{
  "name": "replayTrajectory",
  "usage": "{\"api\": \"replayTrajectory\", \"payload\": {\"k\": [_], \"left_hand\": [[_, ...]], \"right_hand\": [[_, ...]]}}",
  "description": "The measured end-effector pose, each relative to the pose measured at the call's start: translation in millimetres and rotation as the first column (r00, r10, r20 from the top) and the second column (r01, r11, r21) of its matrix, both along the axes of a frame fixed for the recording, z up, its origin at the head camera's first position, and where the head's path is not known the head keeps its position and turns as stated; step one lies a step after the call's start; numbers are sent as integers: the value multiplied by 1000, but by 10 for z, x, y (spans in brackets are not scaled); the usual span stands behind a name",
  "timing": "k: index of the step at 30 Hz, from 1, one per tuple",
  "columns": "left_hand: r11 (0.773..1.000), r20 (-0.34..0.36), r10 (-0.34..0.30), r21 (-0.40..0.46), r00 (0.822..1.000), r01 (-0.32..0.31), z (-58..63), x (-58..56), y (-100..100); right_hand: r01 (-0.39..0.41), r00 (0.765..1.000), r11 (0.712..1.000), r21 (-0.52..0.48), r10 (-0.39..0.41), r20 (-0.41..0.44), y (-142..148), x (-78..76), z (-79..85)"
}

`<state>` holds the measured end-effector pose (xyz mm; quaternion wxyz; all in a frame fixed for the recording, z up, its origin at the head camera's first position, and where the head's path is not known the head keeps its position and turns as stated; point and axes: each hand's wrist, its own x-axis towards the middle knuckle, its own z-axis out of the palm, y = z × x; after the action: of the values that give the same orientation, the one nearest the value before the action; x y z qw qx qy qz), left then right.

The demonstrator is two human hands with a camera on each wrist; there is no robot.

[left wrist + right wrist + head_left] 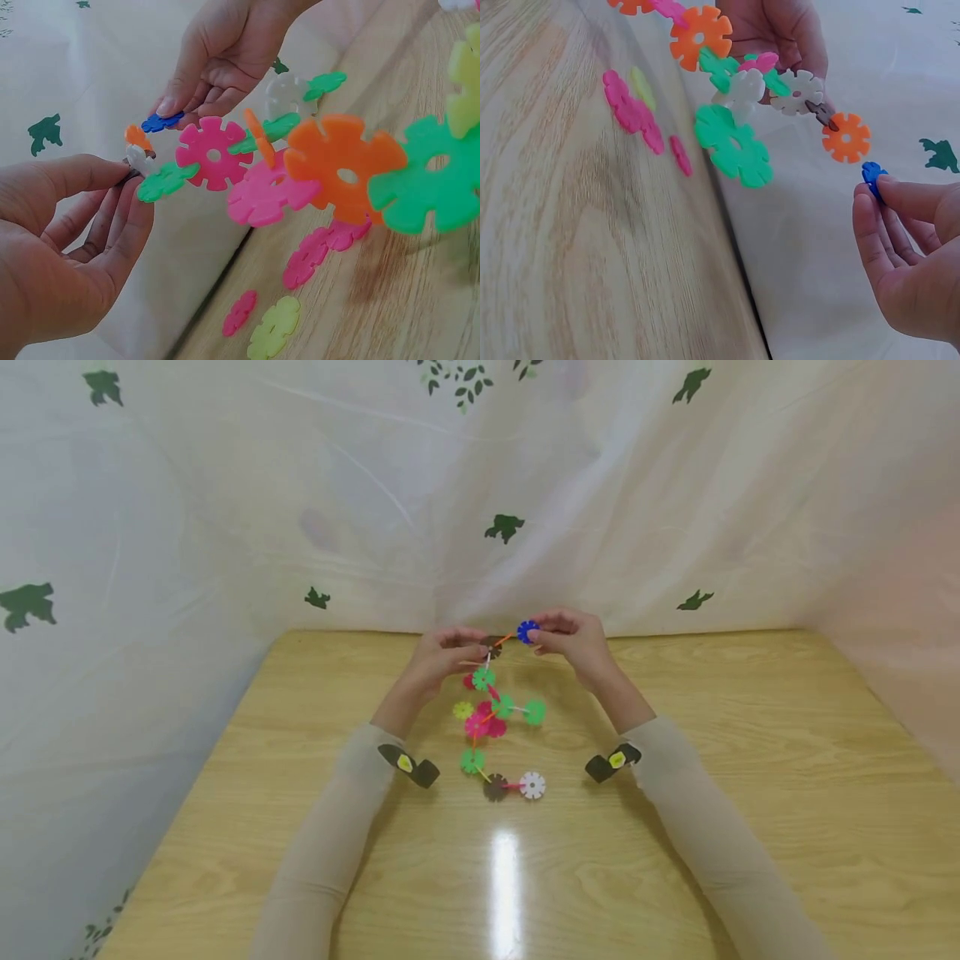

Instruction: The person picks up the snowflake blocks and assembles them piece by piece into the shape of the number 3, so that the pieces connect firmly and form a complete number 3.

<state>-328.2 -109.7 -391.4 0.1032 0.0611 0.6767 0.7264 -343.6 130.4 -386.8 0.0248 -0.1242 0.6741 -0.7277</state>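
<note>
My left hand [438,662] pinches a dark brown snowflake disc [492,647] at the far end of a raised chain of slotted plastic discs. From that brown disc an orange disc [847,138] juts toward the right. My right hand [576,642] pinches a blue snowflake disc [871,177] between thumb and fingers, its edge close beside the orange one. Toward the person the chain runs through green, pink and orange discs, with a green disc [535,712] on a side branch, down to a white disc [533,786] at the near end.
On the wooden table [300,710], below the chain, lie a yellow disc [274,328], a small pink disc [240,313] and more pink discs [307,256]. A pale curtain [405,527] with green leaf shapes hangs just behind the table's far edge.
</note>
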Motion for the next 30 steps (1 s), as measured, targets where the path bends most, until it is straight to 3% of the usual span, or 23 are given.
{"api": "replayTrajectory", "payload": {"k": [11,23,30], "left_hand": [[1000,-9,-13,17,1000,13,-8,16,15],[1000,-26,-10,27,1000,11,-14,12,41],[999,-65,12,33,998,-10,-17,26,70]], "right_hand": [[-13,1000,999,-39,13,5,-28,9,-12],[-54,999,998,36,54,-5,2,-1,8],[-66,998,998,19,66,-8,32,2,27]]}}
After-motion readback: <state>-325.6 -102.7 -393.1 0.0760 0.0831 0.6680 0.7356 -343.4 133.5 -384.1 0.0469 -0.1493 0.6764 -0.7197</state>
